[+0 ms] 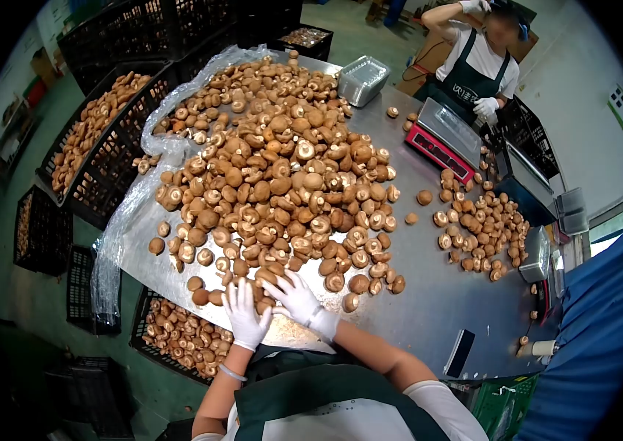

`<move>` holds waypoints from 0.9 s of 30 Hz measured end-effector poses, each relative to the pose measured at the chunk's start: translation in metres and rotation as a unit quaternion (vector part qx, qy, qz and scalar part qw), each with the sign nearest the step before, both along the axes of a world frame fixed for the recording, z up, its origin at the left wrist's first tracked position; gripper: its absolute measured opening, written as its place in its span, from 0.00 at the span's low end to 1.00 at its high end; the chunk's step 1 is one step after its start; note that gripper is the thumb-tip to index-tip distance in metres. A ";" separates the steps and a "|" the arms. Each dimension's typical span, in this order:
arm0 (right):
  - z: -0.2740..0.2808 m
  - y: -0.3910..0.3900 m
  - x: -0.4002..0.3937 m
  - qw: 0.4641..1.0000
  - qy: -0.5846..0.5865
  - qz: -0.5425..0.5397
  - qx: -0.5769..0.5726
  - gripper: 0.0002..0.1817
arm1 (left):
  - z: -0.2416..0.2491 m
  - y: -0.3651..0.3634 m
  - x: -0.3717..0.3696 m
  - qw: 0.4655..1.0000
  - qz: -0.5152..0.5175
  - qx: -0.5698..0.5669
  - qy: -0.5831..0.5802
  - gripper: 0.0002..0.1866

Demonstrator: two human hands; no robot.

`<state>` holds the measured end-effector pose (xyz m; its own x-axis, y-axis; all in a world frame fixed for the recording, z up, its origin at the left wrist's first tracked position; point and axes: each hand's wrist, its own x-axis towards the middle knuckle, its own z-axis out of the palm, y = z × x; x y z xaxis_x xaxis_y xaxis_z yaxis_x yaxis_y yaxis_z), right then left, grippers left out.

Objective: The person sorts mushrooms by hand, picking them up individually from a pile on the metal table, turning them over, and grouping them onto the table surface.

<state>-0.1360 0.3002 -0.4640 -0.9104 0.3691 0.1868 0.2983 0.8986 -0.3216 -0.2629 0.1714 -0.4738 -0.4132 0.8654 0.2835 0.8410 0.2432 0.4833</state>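
Observation:
Brown mushrooms (pixel 274 162) lie in a big heap on the metal table (pixel 399 316). My left hand (pixel 246 314), in a white glove, rests at the heap's near edge with its fingers spread against a few mushrooms. Beside it on the right, my right hand (pixel 296 298), also gloved, has its fingers apart and touches mushrooms between the two hands. The undersides of both palms are hidden. Clear plastic film (pixel 151 176) runs along the table's left edge.
Black crates of mushrooms (pixel 179 334) stand below and left. A red scale (pixel 440 151), clear trays (pixel 363 79), a smaller mushroom pile (pixel 488 228) and a phone (pixel 460 353) are on the table. A co-worker (pixel 473 62) stands at the far right.

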 end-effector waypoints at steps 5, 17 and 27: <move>0.049 -0.001 -0.023 0.994 -0.104 0.025 -0.019 0.41 | -0.005 0.002 -0.007 0.998 0.054 0.006 0.015 0.41; 0.022 0.083 0.047 0.973 -0.071 -0.217 0.013 0.47 | -0.004 0.000 -0.005 0.999 0.028 0.016 0.019 0.40; 0.048 0.007 0.075 0.994 0.006 -0.047 -0.101 0.37 | -0.004 0.000 -0.005 0.999 0.025 0.002 0.024 0.39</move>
<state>-0.0607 0.3076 -0.4160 -0.8686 0.4830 0.1105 0.3727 0.7838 -0.4968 -0.2682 0.1716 -0.4778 -0.4418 0.8428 0.3075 0.8499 0.2835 0.4442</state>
